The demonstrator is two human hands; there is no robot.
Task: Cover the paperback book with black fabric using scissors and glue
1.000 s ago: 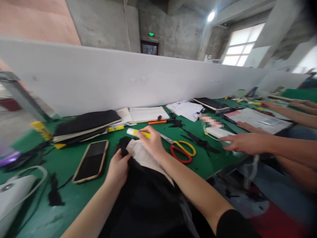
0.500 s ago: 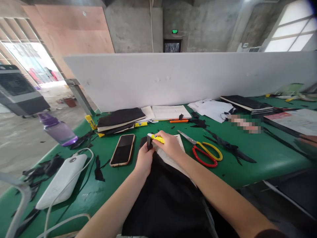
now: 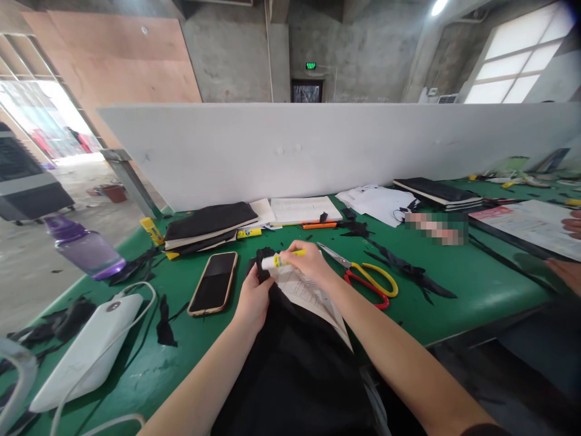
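My right hand [image 3: 310,261] grips a yellow-and-white glue stick [image 3: 278,261], its white end pointing left against the top corner of a black cloth [image 3: 295,369]. My left hand [image 3: 254,300] pinches that black corner just below the stick. A printed white paper sheet [image 3: 311,297] lies on the cloth under my right wrist. The cloth spreads from the green table [image 3: 454,312] down toward me.
Red-and-yellow scissors [image 3: 367,280] lie right of my hand, a phone [image 3: 213,283] left of it. A white power bank with cable [image 3: 86,348] and a purple bottle [image 3: 84,249] sit far left. Notebooks [image 3: 209,223], papers and black scraps line the white divider. Another person's hands [image 3: 565,269] are at right.
The view has swung left, away from the neighbour's arms. My right hand has brought the glue stick onto the cloth corner, which my left hand has kept hold of.
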